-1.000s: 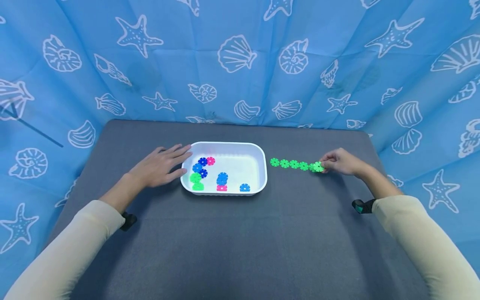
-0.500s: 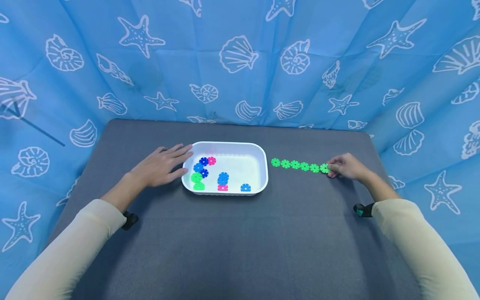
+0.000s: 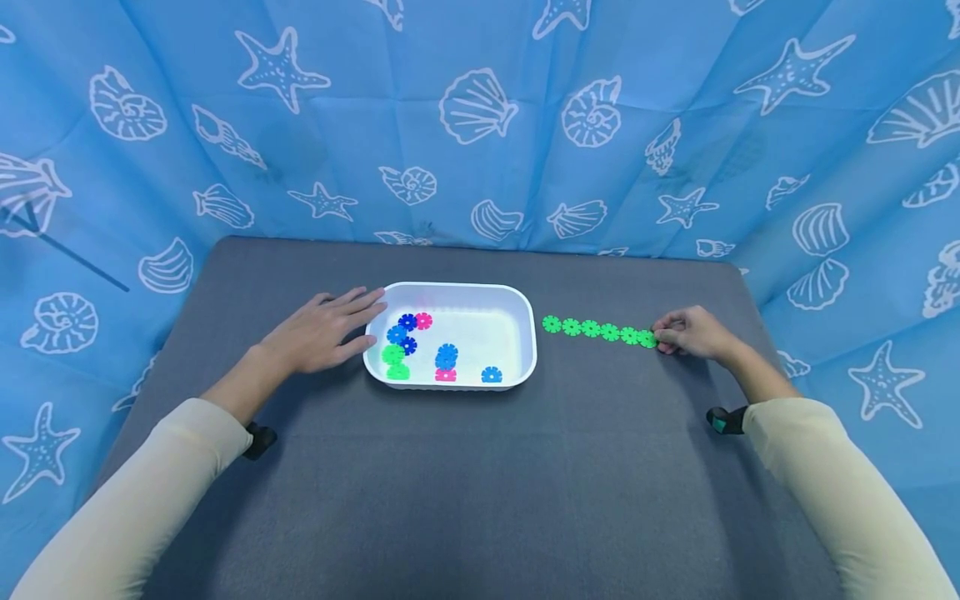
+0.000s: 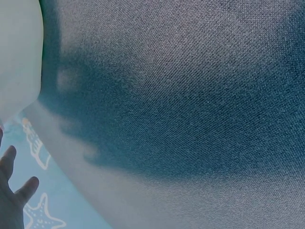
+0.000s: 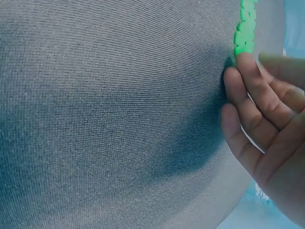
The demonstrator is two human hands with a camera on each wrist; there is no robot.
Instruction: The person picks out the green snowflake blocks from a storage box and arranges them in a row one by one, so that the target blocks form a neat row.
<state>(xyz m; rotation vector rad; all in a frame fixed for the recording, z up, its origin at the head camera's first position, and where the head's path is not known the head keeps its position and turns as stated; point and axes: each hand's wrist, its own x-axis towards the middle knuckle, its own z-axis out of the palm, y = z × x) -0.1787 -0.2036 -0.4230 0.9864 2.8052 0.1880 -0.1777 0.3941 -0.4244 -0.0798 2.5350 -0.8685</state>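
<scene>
Blue curtain (image 3: 345,142) w/ wht shell print hangs behind gry tbl (image 3: 480,483).

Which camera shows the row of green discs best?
The head view: the row of green discs shows end to end, only its rightmost disc partly covered by the right hand. The right wrist view catches just part of it beyond the fingertips; the left wrist view shows none of it.

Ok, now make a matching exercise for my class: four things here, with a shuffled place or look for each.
1. left hand
2. white tray
3. right hand
4. curtain

A. at the green row's right end
B. blue with white patterns
C. at the tray's left end
D. holds discs of several colours

Pairs: 1-C, 2-D, 3-A, 4-B
</scene>
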